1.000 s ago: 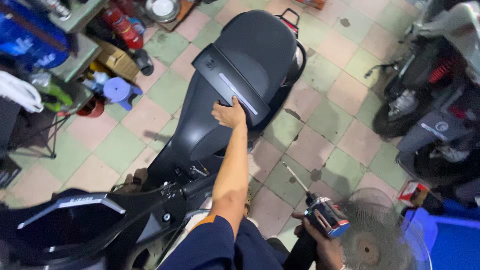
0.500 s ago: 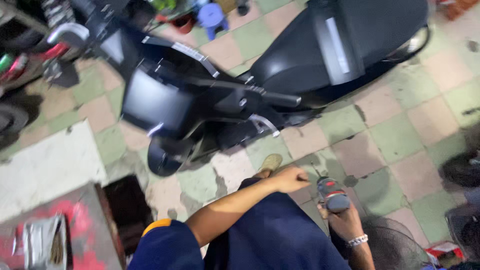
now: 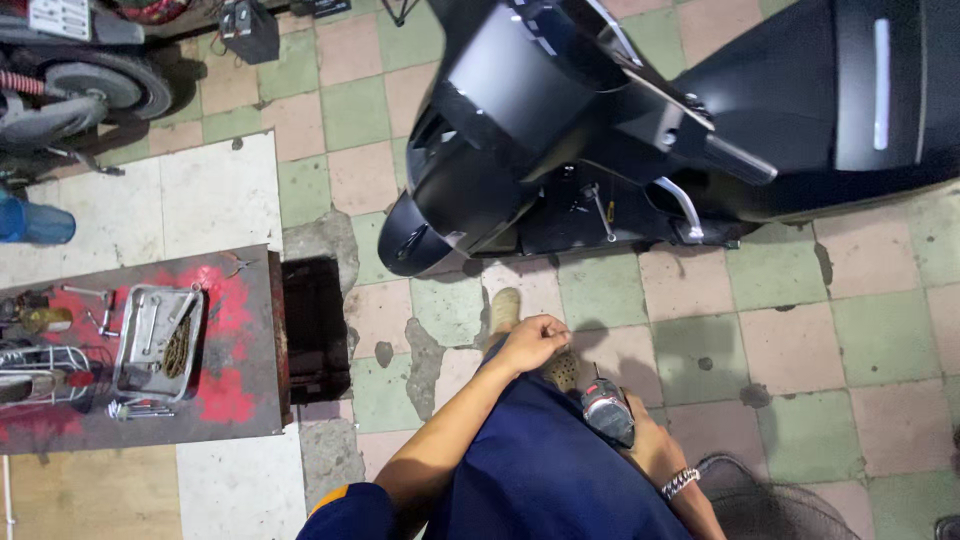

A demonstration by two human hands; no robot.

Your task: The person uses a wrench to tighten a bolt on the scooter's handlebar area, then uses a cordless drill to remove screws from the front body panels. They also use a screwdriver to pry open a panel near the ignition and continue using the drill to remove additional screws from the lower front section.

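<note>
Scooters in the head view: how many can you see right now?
2. A black scooter fills the top centre and right, just ahead of the person. Part of a second scooter shows at the top left edge. Others may be out of frame.

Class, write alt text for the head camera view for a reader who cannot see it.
A person in dark blue stands beside a black scooter, right hand holding a power tool, left hand loosely closed and empty. A red-stained workbench with a metal tray sits left on the tiled floor.

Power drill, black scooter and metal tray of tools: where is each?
Power drill (image 3: 607,413), head view, on its grey-and-red body.
Black scooter (image 3: 520,95), head view, on its front panel.
Metal tray (image 3: 128,345), head view, on its left rim.
</note>
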